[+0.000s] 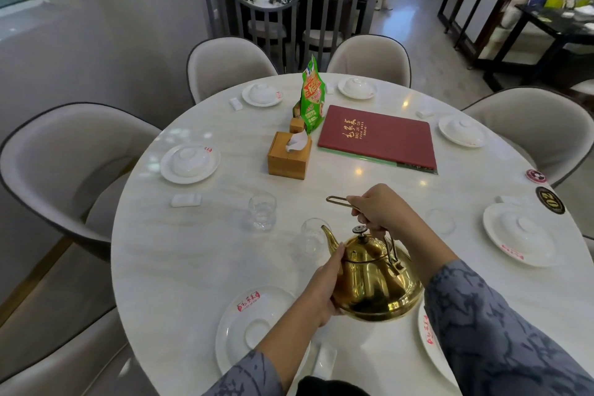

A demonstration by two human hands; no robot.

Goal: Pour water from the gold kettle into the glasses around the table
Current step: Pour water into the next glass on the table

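Observation:
A gold kettle [374, 280] hangs above the near part of the round white table [199, 254], lid on, spout aimed up and to the left. My right hand [381, 207] grips its thin handle from above. My left hand [324, 286] presses against the kettle's left side and underside. Just beyond the spout tip stands a clear glass [313, 236]. A second clear glass [262, 210] stands further left. A third glass [441, 220], faint, sits to the right of my right hand.
Plates with upturned bowls ring the table: left [189, 162], far [262, 94], right [519, 235]. A wooden tissue box [289, 156], green packet [312, 100] and red menu [379, 137] occupy the middle. An empty plate [250, 325] lies near me. Padded chairs surround the table.

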